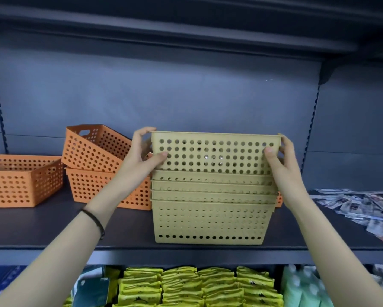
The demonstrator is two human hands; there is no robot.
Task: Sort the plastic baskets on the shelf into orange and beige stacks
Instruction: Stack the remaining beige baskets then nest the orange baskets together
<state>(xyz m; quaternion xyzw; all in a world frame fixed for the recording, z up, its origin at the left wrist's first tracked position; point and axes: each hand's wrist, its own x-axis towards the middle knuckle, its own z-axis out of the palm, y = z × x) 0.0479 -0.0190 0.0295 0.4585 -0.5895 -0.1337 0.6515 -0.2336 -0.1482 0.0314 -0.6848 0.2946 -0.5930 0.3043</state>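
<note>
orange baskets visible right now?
3, maybe more. One orange perforated plastic basket stands far left on the shelf, one right of it, one tilted on that. An orange sliver behind the beige stack may be another.

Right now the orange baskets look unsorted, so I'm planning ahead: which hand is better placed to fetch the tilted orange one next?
Probably the left hand: it grips the top beige basket at the end right beside the tilted orange basket. The right hand is at the far end, with the beige stack between.

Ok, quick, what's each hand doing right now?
Left hand: closed on the left end of the top beige basket.
Right hand: closed on that basket's right end.
</note>
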